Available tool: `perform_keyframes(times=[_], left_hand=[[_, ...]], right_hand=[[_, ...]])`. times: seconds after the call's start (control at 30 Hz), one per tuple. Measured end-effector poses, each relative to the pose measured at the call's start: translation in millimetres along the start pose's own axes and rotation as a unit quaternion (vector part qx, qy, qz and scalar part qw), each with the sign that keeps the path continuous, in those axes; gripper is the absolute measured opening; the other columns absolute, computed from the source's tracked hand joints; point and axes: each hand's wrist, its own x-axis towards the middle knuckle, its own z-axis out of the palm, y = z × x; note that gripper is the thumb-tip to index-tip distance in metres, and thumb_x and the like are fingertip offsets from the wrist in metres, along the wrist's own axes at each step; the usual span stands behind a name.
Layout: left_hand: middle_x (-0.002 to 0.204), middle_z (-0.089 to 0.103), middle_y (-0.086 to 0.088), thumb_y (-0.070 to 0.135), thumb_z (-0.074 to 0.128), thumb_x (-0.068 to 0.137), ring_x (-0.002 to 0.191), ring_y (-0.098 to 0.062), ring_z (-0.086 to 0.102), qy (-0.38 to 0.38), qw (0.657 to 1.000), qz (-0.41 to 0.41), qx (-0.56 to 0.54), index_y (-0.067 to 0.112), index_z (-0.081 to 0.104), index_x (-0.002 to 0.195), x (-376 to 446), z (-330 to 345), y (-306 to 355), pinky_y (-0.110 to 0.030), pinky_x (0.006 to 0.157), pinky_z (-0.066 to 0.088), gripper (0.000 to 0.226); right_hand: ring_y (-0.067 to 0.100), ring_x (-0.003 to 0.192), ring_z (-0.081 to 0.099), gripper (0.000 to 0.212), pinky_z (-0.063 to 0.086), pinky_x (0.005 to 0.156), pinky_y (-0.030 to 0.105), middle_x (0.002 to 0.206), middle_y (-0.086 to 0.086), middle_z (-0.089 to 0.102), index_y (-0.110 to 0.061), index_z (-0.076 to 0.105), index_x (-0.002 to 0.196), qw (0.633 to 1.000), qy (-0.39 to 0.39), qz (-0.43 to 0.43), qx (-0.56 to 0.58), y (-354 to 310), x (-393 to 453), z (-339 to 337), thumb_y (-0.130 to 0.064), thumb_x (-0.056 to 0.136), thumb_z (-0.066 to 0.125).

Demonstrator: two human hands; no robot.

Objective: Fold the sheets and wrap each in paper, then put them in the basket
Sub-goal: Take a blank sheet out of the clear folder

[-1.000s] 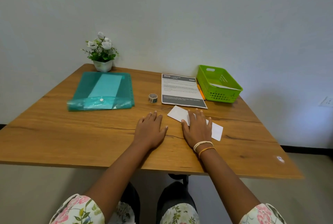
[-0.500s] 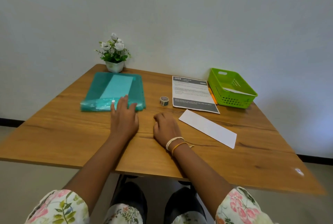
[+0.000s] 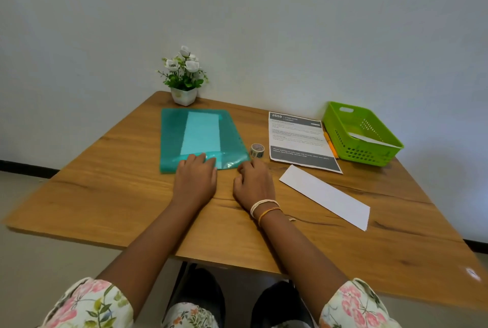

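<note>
Across the wooden surface (image 3: 118, 195) everything is laid out in plain sight. Biggest of the lot, the teal plastic folder (image 3: 171, 140) lies flat at centre-left, a paler sheet (image 3: 202, 132) showing through its cover. Over at the far right sits the green basket (image 3: 343, 127), with one white wrapped piece (image 3: 369, 139) leaning inside it. Just beside the basket, a printed instruction page (image 3: 298, 140) lies flat, and an orange pencil (image 3: 330, 144) rests between page and basket. Nearer the person, a long white folded sheet (image 3: 326, 197) lies at an angle on the right side, apart from both hands.

Now the hands: the left hand (image 3: 195, 182) rests on the folder's near edge, fingers laid flat on the glossy flap, pressing rather than gripping. The right hand (image 3: 253, 185) sits on the bare wood just beside the folder's near right corner, fingers curled under; whether they hold anything I cannot tell. Thread bracelets (image 3: 265, 207) ring that wrist.

At the back, a small potted flower plant (image 3: 184, 77) stands against the wall, and a little roll of tape (image 3: 257, 150) stands between folder and page.
</note>
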Motion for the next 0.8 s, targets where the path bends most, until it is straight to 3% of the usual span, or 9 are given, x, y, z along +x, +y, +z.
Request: perform_keyframes(times=[0.1, 0.17, 0.27, 0.37, 0.47, 0.57, 0.67, 0.8], left_hand=[[0.105, 0.069, -0.010, 0.023, 0.059, 0.091, 0.095, -0.031, 0.059, 0.023, 0.997, 0.060, -0.036, 0.015, 0.071, 0.103, -4, 1, 2, -0.040, 0.075, 0.045, 0.019], [0.107, 0.070, -0.010, 0.021, 0.061, 0.090, 0.096, -0.031, 0.060, 0.026, 0.996, 0.071, -0.056, 0.016, 0.073, 0.103, -5, 1, 2, -0.040, 0.076, 0.046, 0.018], [0.109, 0.070, -0.010, 0.010, 0.063, 0.084, 0.097, -0.031, 0.061, 0.047, 0.992, 0.081, -0.081, 0.012, 0.071, 0.104, -5, -3, 2, -0.041, 0.079, 0.045, 0.022], [0.118, 0.066, -0.013, 0.001, 0.062, 0.077, 0.107, -0.031, 0.059, 0.106, 0.989, 0.030, -0.096, 0.008, 0.067, 0.112, -7, -9, -2, -0.046, 0.094, 0.043, 0.036], [0.120, 0.063, -0.010, 0.003, 0.050, 0.085, 0.109, -0.027, 0.056, 0.128, 0.971, -0.129, -0.157, 0.011, 0.061, 0.120, -8, -14, -6, -0.045, 0.097, 0.041, 0.038], [0.119, 0.064, -0.012, 0.013, 0.043, 0.097, 0.109, -0.028, 0.057, 0.110, 0.926, -0.264, -0.246, 0.010, 0.057, 0.127, -6, -16, -10, -0.046, 0.096, 0.044, 0.034], [0.109, 0.068, -0.012, 0.022, 0.041, 0.100, 0.099, -0.028, 0.059, 0.102, 0.920, -0.262, -0.273, 0.012, 0.064, 0.117, -7, -16, -12, -0.045, 0.095, 0.043, 0.031], [0.100, 0.071, -0.010, 0.035, 0.038, 0.099, 0.092, -0.029, 0.061, 0.113, 0.900, -0.272, -0.321, 0.014, 0.071, 0.104, -8, -18, -13, -0.046, 0.094, 0.044, 0.040]], right_hand=[[0.029, 0.106, 0.053, 0.038, 0.050, 0.086, 0.039, 0.117, 0.014, 0.055, -0.009, 0.060, 0.116, 0.998, 0.056, -0.007, -0.016, 0, -1, -1, -0.018, 0.080, 0.054], [0.030, 0.118, 0.049, 0.048, 0.045, 0.097, 0.041, 0.131, 0.016, 0.050, -0.009, 0.054, 0.127, 0.997, 0.057, -0.036, -0.023, -2, 2, -1, -0.018, 0.080, 0.055], [0.027, 0.139, 0.031, 0.061, 0.028, 0.114, 0.045, 0.152, 0.012, 0.033, -0.014, 0.035, 0.145, 0.993, -0.073, -0.094, -0.023, -6, 18, 0, -0.020, 0.085, 0.049], [0.022, 0.144, 0.023, 0.060, 0.014, 0.117, 0.049, 0.156, 0.006, 0.028, -0.020, 0.028, 0.148, 0.974, -0.191, -0.111, -0.048, -13, 42, 1, -0.027, 0.092, 0.046], [0.026, 0.136, 0.036, 0.061, 0.017, 0.115, 0.052, 0.146, 0.006, 0.041, -0.023, 0.033, 0.144, 0.962, -0.254, -0.085, -0.047, -19, 63, -1, -0.038, 0.090, 0.056], [0.026, 0.117, 0.051, 0.056, 0.037, 0.103, 0.042, 0.127, 0.005, 0.052, -0.023, 0.051, 0.132, 0.965, -0.244, -0.089, -0.035, -20, 72, -6, -0.038, 0.081, 0.070], [0.026, 0.103, 0.056, 0.036, 0.045, 0.089, 0.037, 0.111, 0.004, 0.056, -0.020, 0.061, 0.111, 0.974, -0.203, -0.105, -0.005, -17, 70, -12, -0.027, 0.079, 0.073], [0.027, 0.085, 0.058, 0.017, 0.048, 0.069, 0.036, 0.094, 0.002, 0.057, -0.019, 0.059, 0.089, 0.978, -0.117, -0.174, -0.008, -6, 45, -22, -0.010, 0.076, 0.066]])
